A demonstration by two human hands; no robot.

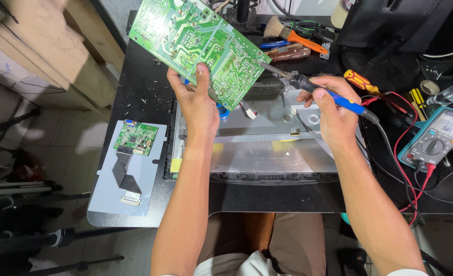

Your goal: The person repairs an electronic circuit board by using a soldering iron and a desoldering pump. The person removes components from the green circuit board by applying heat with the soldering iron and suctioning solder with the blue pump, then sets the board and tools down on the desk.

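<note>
Your left hand [198,105] has a closed grip on the green circuit board [198,43], thumb pressed on its solder side, holding it tilted up above the bench [139,92]. Your right hand [334,110] is wrapped tight around a blue-handled soldering iron [313,87], its tip touching the board's right edge. Below both lies an opened metal monitor chassis [272,148]. A multimeter [433,138] sits at far right, and a smaller board [136,138] at left.
</note>
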